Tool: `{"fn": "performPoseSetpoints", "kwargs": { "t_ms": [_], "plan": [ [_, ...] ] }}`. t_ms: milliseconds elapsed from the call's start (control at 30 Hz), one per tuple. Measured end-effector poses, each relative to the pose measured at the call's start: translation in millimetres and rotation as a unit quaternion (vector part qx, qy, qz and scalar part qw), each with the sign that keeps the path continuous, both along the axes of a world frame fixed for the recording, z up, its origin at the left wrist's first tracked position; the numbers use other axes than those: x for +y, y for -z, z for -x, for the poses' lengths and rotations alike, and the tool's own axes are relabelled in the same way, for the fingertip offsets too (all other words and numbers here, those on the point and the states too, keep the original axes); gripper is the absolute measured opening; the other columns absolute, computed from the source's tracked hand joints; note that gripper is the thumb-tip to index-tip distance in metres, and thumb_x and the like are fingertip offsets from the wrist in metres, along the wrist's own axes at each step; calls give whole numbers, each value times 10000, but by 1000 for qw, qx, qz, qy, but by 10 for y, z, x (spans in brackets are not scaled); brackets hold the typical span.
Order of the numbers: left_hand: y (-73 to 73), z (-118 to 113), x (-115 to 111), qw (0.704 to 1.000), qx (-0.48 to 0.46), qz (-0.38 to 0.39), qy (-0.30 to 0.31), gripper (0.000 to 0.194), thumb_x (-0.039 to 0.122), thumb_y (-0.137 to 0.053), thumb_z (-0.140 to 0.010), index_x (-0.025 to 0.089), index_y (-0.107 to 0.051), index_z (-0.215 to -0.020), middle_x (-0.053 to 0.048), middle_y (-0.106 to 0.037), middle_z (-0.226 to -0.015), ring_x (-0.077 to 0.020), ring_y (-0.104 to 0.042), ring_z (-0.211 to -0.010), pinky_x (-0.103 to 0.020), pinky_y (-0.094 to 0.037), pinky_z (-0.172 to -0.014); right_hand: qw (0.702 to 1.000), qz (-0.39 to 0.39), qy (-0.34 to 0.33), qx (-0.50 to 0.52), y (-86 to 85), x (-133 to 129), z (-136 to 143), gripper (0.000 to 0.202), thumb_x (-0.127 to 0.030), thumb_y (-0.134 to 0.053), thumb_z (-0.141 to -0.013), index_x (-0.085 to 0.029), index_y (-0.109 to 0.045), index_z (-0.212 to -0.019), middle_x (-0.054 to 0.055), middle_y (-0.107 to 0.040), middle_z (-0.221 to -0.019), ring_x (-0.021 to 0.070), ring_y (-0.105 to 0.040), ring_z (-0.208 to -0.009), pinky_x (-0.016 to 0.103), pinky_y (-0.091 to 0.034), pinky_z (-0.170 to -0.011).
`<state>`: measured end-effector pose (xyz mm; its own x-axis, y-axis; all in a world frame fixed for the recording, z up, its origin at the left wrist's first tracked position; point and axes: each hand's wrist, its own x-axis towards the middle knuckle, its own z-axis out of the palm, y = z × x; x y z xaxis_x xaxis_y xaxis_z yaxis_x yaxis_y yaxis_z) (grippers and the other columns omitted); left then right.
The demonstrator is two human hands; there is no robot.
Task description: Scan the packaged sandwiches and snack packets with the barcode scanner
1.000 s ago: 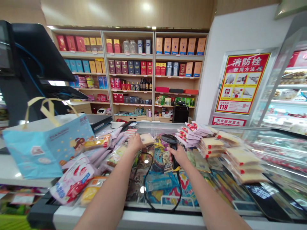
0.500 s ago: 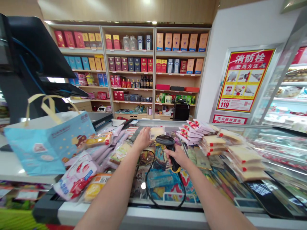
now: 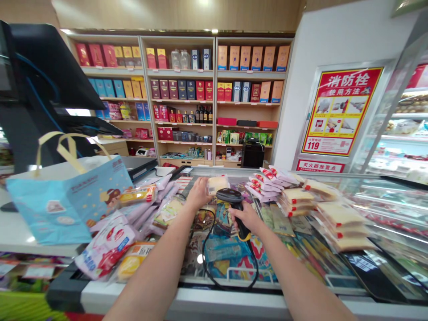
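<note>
Over the glass counter, my left hand (image 3: 199, 194) grips the left end of a small clear-wrapped pale bread pack (image 3: 219, 183). My right hand (image 3: 248, 217) is wrapped round the handle of a black and yellow barcode scanner (image 3: 230, 195). The scanner's head points left, close to the pack and my left fingers. A black cable (image 3: 204, 249) loops down from the scanner's handle over the glass. Piled wrapped snacks (image 3: 169, 208) lie left of my left hand. Right of my right hand are red and white packets (image 3: 265, 183) and stacked pale bread packs (image 3: 341, 216).
A blue paper bag (image 3: 70, 196) stands at the left beside a dark monitor (image 3: 56, 67). A black phone-like slab (image 3: 371, 276) lies at the right front. Shelves (image 3: 182, 73) of boxes stand behind the counter, with a refrigerated case (image 3: 404, 133) at the right.
The bread pack in my left hand has shifted very slightly left and tilted a little. My right hand and the scanner have barely moved.
</note>
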<state>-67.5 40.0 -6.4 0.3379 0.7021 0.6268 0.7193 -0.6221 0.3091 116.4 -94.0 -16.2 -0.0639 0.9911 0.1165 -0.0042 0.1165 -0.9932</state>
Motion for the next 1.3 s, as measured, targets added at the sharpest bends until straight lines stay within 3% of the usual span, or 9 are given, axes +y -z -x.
{"fn": "performPoseSetpoints", "kwargs": {
  "t_ms": [233,400,567,733,933,1067,1200,1300],
  "plan": [
    [-15,-32,14,1000,-10,11,-11,615,206,-714,-634,211,-469,-1198,-101,-550,-1241,-266,-531,-1212,-393,-437,-1046,1000,0,22,7,-76,-18,-26,367,-468,-740,-634,-203,-515,-752,-71,-520,-487,103,-488,-360,237,-433,-376],
    [-4,-294,-78,999,-23,18,35,582,208,-712,-642,211,-485,-1178,-91,-565,-1201,-260,-565,-1161,-387,-471,-997,996,2,84,40,-197,-159,-247,357,-460,-750,-648,-207,-546,-796,-73,-509,-473,107,-478,-363,240,-434,-381],
    [-84,-885,-291,994,-13,24,105,567,205,-726,-624,195,-512,-1149,-97,-580,-1173,-269,-589,-1121,-392,-491,-960,985,-17,163,52,-267,-471,-672,332,-436,-757,-640,-209,-533,-731,-56,-529,-497,106,-486,-378,247,-450,-384],
    [-232,-1746,-560,984,-22,19,177,639,277,-765,-633,174,-501,-1206,-105,-576,-1199,-257,-577,-1142,-376,-474,-975,963,-29,258,66,-322,-812,-1151,353,-457,-751,-619,-192,-535,-705,-57,-526,-477,103,-487,-365,244,-460,-378],
    [-286,-2618,-816,987,61,41,146,572,407,-787,-648,174,-605,-1138,-146,-551,-1284,-300,-536,-1198,-432,-422,-1017,930,-54,345,118,-377,-1074,-1623,397,-451,-791,-565,-182,-542,-719,-51,-544,-489,102,-493,-360,244,-470,-366],
    [-283,-2922,-847,992,74,59,87,542,533,-744,-682,177,-673,-1084,-190,-449,-1433,-359,-444,-1299,-516,-368,-1049,920,-63,365,131,-380,-1129,-1807,401,-463,-779,-575,-183,-545,-742,-54,-531,-481,104,-493,-362,237,-461,-354],
    [-306,-3109,-848,994,69,43,67,441,486,-751,-701,189,-715,-1025,-185,-406,-1492,-397,-319,-1389,-578,-334,-1064,914,-70,377,129,-372,-1119,-1880,396,-457,-769,-591,-186,-548,-778,-58,-535,-490,105,-496,-364,240,-466,-362],
    [-304,-3154,-878,995,65,47,60,402,455,-747,-719,194,-724,-1024,-173,-379,-1518,-414,-310,-1392,-611,-343,-1048,920,-78,362,131,-362,-1089,-1880,404,-459,-771,-601,-183,-549,-797,-61,-540,-500,106,-498,-367,246,-471,-366]
  ]
}}
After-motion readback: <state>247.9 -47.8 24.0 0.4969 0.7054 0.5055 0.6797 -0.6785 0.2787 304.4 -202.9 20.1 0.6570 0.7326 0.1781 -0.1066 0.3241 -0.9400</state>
